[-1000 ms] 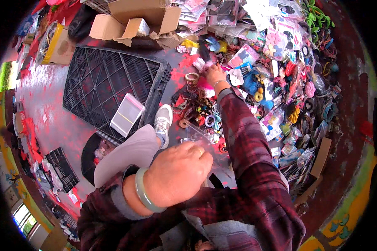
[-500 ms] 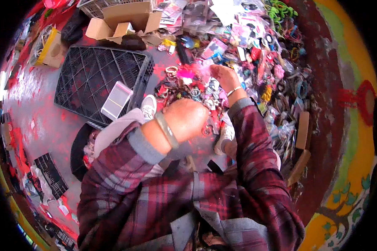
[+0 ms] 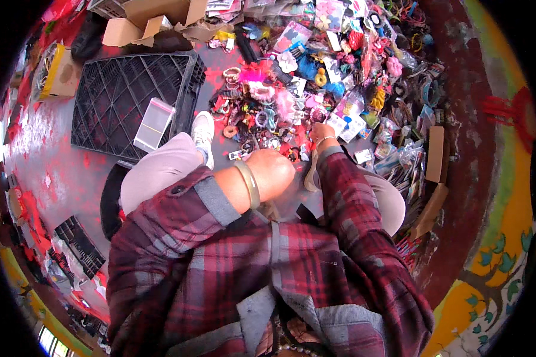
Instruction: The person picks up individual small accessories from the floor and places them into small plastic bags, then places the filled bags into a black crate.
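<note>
Both hands have drawn in closer to the body since the earlier frame, and the view has tipped so more of the plaid shirt fills the lower part. The left hand (image 3: 272, 172) hangs in front of the chest with a pale bangle (image 3: 248, 183) on its wrist; its back faces the camera, so I cannot tell whether its fingers are apart or together, or whether they hold anything. The right hand (image 3: 323, 132) reaches out to the near edge of the heap of hair ties and small accessories (image 3: 268, 110), which lies just beyond its fingers; those fingers are curled downward and hidden, so their state cannot be told either.

As a judgement, the heap is so tangled that pulling one loop could drag neighbours with it and scatter them over the floor; the slippery clear packets (image 3: 345, 125) beside the right fingers could slide off as well.

Everything lies on a grey floor (image 3: 59, 172) blotched with red paint. Left of the left fingers, past the bent knee and a white shoe (image 3: 203, 128), sits a black plastic crate (image 3: 116, 98) with a clear packet (image 3: 153, 124) on it, and cardboard boxes (image 3: 155, 18) stand beyond. Right of the right fingers runs a dark red wall base (image 3: 476, 178) with painted yellow above.
</note>
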{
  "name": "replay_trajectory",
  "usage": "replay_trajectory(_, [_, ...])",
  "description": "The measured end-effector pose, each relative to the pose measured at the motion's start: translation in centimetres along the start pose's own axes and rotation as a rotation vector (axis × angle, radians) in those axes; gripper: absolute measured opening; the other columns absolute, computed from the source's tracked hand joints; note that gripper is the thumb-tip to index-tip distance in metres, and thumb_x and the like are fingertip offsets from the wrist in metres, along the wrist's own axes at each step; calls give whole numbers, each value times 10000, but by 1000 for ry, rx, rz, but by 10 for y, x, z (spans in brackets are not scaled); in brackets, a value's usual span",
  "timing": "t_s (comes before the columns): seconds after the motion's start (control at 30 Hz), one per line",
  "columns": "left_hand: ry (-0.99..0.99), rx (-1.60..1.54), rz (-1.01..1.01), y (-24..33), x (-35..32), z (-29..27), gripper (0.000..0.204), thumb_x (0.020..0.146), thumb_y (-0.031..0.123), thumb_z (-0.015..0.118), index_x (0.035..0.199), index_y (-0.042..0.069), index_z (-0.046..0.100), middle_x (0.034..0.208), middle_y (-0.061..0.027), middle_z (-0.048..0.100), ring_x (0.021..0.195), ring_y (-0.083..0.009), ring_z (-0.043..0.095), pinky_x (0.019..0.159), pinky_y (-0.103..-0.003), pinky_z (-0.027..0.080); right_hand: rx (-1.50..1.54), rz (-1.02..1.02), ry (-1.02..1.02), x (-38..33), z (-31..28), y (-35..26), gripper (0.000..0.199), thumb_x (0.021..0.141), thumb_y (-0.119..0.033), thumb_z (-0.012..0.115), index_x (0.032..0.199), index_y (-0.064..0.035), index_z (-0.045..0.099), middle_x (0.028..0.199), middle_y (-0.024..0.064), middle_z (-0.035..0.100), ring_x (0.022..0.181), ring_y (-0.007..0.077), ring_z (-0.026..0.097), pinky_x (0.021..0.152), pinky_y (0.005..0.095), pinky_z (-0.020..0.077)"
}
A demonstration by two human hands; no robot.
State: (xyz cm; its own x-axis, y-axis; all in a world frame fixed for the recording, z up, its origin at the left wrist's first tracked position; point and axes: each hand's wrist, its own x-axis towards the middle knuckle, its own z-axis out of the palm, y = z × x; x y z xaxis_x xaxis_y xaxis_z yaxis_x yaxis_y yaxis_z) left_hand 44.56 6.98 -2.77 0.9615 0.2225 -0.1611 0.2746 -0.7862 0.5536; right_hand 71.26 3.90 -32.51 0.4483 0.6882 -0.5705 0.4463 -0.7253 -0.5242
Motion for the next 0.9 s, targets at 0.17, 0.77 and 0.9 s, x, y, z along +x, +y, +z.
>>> replay_trajectory(0.17, [79, 5, -5, -7, 2, -9, 91, 625, 111, 536, 629, 30, 577, 648, -137, 584, 670, -279, 588, 626, -377, 481, -64, -91, 284, 14, 27, -46, 315, 708, -290, 601, 926, -66, 633, 893, 194, 615, 860, 335, 588, 748, 385, 466])
replay_trajectory(0.77, [136, -9, -24, -10, -12, -26, 78, 618, 100, 546, 623, 31, 582, 661, -137, 589, 672, -279, 593, 604, -370, 488, 752, 117, -241, 6, -2, -115, 261, 704, -233, 616, 906, -71, 583, 784, 42, 603, 616, 175, 556, 541, 284, 444])
replay_trajectory(0.9, [142, 39, 26, -5, -9, -19, 89, 613, 106, 548, 625, 42, 610, 641, -150, 596, 647, -301, 603, 602, -381, 493, 789, -66, -442, -14, -48, -131, 189, 768, -100, 581, 946, -39, 563, 807, 45, 606, 683, 151, 592, 629, 280, 473])
